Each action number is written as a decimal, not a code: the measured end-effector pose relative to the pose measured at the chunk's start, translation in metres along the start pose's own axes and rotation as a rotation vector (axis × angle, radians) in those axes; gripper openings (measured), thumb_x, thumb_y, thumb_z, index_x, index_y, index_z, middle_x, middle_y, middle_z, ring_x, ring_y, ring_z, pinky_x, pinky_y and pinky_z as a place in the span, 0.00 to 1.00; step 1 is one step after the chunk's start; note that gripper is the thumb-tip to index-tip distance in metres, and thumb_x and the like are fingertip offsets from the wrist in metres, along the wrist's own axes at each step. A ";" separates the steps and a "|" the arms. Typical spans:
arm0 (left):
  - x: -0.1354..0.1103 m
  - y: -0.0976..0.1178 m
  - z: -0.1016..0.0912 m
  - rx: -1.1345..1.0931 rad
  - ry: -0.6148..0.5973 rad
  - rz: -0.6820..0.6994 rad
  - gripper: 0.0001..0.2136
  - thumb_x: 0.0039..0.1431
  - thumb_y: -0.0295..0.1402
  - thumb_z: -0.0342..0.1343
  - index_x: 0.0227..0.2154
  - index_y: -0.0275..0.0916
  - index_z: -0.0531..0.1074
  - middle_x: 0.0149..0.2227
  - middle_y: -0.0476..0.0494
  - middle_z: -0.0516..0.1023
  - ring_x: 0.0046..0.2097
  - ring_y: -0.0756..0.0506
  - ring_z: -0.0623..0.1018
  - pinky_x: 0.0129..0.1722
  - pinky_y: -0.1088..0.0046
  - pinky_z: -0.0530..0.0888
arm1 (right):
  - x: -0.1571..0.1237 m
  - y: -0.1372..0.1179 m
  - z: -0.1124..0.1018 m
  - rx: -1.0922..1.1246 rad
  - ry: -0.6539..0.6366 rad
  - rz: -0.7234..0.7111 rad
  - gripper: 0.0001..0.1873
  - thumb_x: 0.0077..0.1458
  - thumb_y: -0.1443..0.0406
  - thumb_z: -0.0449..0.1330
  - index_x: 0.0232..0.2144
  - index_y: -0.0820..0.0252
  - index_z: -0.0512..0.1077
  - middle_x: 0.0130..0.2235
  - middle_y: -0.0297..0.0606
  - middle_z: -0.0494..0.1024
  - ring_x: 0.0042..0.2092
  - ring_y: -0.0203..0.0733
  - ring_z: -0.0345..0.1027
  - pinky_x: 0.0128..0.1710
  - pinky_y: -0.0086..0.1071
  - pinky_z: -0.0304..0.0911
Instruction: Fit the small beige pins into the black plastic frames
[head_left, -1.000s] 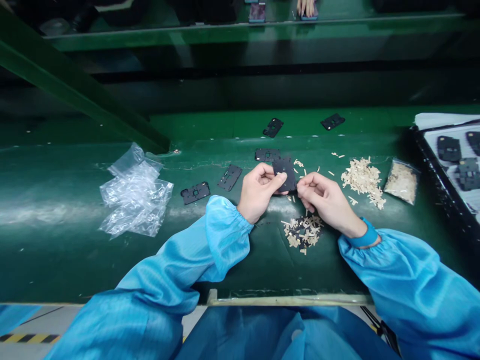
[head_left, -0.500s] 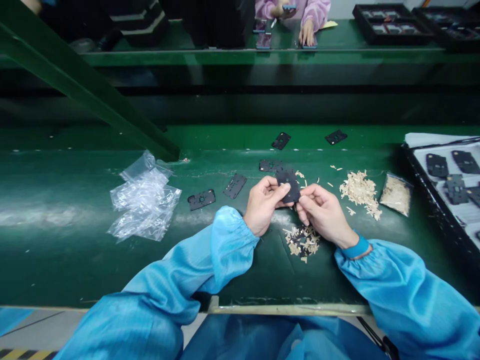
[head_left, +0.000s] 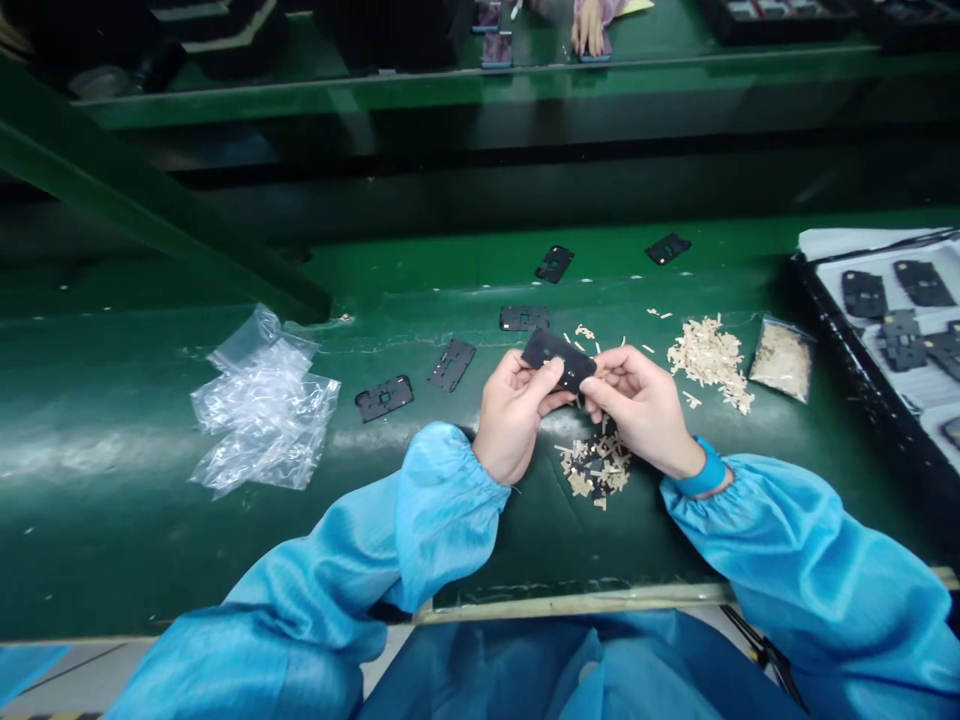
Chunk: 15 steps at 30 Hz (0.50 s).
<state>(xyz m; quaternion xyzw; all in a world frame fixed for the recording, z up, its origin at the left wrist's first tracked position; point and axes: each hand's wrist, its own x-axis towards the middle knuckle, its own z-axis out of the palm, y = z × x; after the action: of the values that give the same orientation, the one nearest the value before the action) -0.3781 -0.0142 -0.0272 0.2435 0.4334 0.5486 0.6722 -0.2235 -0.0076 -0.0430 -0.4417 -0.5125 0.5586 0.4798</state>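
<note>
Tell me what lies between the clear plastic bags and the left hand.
Head view: two black frame plates lie between the plastic bags and the left hand.

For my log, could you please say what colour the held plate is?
The plate is black, clearest in the head view.

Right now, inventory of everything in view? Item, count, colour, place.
Held plate: 1, black, between both hands
Loose plates: 5, black, on the bench beyond the hands
Tray: 1, black, far right, with several dark plates
Strip pile: 1, beige, right of the hands
Mixed pile: 1, beige with dark bits, just below the hands
Small bag: 1, clear, beige strips inside, beside the tray
Crumpled plastic: count unclear, clear, left
Bench: 1, green, under all these
Co-worker's hand: 1, far bench
Left hand: 1, blue sleeve
Right hand: 1, blue sleeve, blue wristband
</note>
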 end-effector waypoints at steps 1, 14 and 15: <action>0.001 0.000 -0.001 0.018 -0.011 -0.014 0.19 0.50 0.39 0.72 0.35 0.37 0.68 0.35 0.49 0.80 0.35 0.52 0.81 0.38 0.77 0.80 | 0.001 0.000 -0.002 -0.006 0.013 -0.015 0.14 0.56 0.57 0.69 0.37 0.57 0.71 0.26 0.29 0.74 0.24 0.32 0.68 0.24 0.29 0.69; -0.001 -0.004 0.000 0.043 0.012 -0.006 0.20 0.50 0.40 0.72 0.35 0.38 0.67 0.33 0.52 0.79 0.31 0.53 0.82 0.34 0.79 0.81 | -0.007 0.009 -0.003 -0.244 0.182 -0.285 0.12 0.59 0.61 0.68 0.46 0.51 0.78 0.39 0.38 0.80 0.39 0.43 0.76 0.41 0.41 0.75; -0.002 -0.004 0.001 0.034 0.011 -0.015 0.20 0.50 0.40 0.72 0.35 0.38 0.67 0.33 0.52 0.79 0.31 0.53 0.82 0.34 0.79 0.81 | -0.008 0.010 -0.003 -0.261 0.212 -0.302 0.10 0.59 0.61 0.68 0.44 0.51 0.78 0.40 0.39 0.80 0.39 0.44 0.76 0.41 0.42 0.76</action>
<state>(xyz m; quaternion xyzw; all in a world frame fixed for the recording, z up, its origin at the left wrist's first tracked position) -0.3753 -0.0173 -0.0288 0.2485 0.4483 0.5375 0.6696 -0.2207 -0.0152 -0.0534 -0.4746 -0.5875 0.3599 0.5478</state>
